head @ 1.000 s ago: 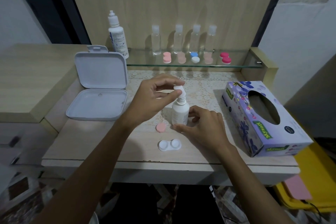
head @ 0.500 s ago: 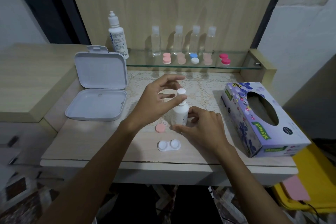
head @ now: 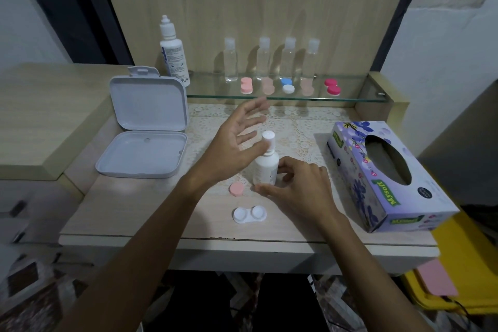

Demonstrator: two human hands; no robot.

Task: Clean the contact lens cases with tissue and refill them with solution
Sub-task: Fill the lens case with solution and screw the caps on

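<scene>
Head view, left to right: an open white box (head: 142,148) lies on the desk (head: 151,213). Left hand (head: 231,148) hovers with fingers spread, released, beside the capped solution bottle (head: 266,167). A pink cap (head: 237,189) and open white lens case (head: 249,214) sit below. Right hand (head: 296,191) grasps the upright bottle's base. A tissue box (head: 388,178) stands right.

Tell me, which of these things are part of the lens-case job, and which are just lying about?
In use:
- small white solution bottle, right hand holding it, left hand open beside its cap
- open white twin-cup lens case
- round pink cap
- purple floral tissue box

Lying about:
- open grey hinged box
- four clear bottles on the glass shelf
</scene>
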